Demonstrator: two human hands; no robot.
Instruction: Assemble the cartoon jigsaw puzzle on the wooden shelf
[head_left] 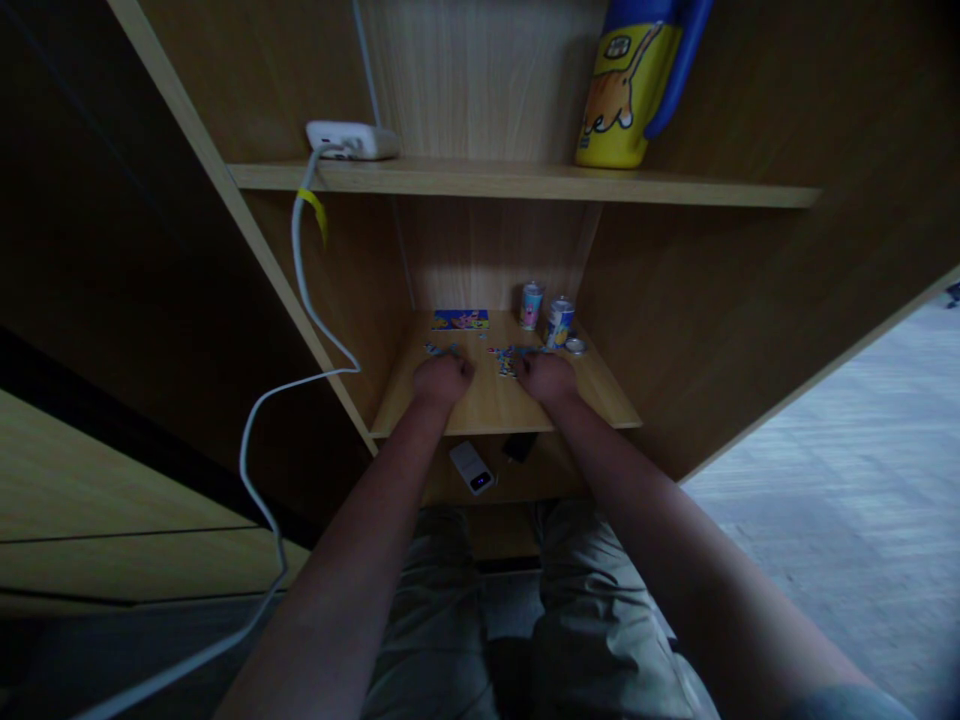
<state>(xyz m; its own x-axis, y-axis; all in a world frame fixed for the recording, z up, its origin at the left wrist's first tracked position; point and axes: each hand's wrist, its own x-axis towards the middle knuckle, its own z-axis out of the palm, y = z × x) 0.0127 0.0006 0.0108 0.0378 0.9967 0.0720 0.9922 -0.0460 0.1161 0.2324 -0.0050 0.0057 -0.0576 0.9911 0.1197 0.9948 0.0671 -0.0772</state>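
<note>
My left hand [442, 378] rests on the wooden shelf board, fingers curled together; whatever they hold, if anything, is hidden. Behind it lie a few small colourful jigsaw pieces [430, 348]. My right hand [547, 377] is also closed, its fingertips at the right edge of a partly joined jigsaw puzzle [506, 362]. Its grip is too small and dark to make out. A blue picture card [460, 320] lies flat farther back. Two small printed cans, a pink and blue can [530, 306] and a blue and white can [559, 322], stand upright beyond my right hand.
A round lid [575, 346] lies beside the cans. Above, a shelf [480, 180] carries a white device [352, 140] with a hanging cable [300, 270] and a yellow mug [619, 95] with a blue handle. Below are a white power bank [472, 467] and a dark object [519, 446].
</note>
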